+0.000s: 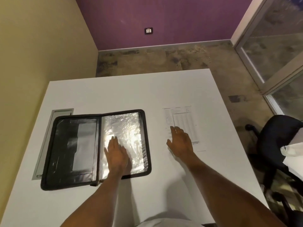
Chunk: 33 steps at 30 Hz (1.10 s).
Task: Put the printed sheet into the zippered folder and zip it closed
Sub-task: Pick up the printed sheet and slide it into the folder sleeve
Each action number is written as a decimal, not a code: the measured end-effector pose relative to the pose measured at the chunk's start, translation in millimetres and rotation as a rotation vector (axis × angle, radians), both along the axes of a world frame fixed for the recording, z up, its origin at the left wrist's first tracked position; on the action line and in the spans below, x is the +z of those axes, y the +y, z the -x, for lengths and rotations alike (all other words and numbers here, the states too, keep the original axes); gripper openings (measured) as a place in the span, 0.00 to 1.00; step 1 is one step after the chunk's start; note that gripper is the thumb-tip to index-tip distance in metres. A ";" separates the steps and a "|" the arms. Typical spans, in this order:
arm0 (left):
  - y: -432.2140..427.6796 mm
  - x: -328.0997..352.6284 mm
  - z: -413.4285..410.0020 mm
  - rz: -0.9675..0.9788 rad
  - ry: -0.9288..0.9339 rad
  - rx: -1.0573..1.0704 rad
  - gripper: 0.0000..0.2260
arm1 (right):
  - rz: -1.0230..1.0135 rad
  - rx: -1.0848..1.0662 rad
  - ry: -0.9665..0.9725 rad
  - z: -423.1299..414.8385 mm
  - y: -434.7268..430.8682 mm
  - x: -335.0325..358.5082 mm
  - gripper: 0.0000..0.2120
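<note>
A black zippered folder [68, 145] lies unzipped and spread flat on the white table [147, 89], left of centre. Its right half is a shiny clear sleeve; its left half shows dark pockets. My left hand [116, 154] rests flat, fingers apart, on that shiny right half. To the right, apart from the folder, the printed sheet [183, 118] lies flat with a table of figures on it. My right hand [180, 141] lies palm down on the sheet's lower left part, fingers spread, holding nothing.
A grey cable hatch [49, 138] is set into the table, partly under the folder's left edge. A black office chair [277, 145] stands off the table's right side. A beige wall runs close along the left; glass panels stand at the right.
</note>
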<state>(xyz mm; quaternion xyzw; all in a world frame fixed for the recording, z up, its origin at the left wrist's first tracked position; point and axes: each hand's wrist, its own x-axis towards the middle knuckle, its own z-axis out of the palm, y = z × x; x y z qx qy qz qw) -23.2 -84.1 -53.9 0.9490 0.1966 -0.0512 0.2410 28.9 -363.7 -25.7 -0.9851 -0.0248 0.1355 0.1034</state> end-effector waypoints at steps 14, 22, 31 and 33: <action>-183.4 -16.1 -86.5 0.246 0.000 -0.053 0.23 | -0.160 -0.347 0.116 -71.3 -121.1 -37.1 0.25; -222.9 -36.7 -106.1 0.236 0.181 0.082 0.22 | -0.248 -0.493 0.186 -93.3 -136.9 -62.0 0.24; -257.6 -39.3 -120.7 0.212 0.147 0.227 0.23 | -0.362 -0.532 0.155 -92.3 -128.3 -71.6 0.27; -260.1 -38.0 -129.4 0.187 0.199 0.283 0.23 | -0.367 -0.530 0.160 -91.2 -128.7 -72.6 0.27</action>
